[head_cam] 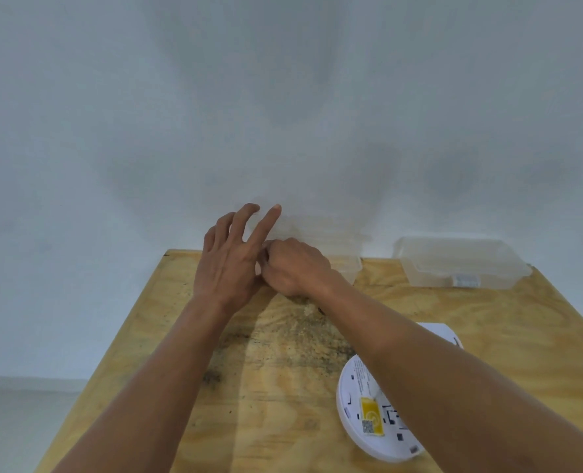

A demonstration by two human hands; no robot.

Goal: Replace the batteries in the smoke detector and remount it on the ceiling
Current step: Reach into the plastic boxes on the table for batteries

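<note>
At the far edge of the plywood desk (187, 414), the left hand (228, 264) is spread open with fingers raised, while the right hand (295, 268) is curled beside it; I cannot tell what it grips. The round white smoke detector (358, 425) lies back-up near the desk's right front edge, under the right forearm. A clear plastic lidded box (461, 262) sits at the far right corner.

Left hand (228, 264) fingers spread, pointing away; right hand (297, 268) curled, touching it; both forearms outstretched.
</note>
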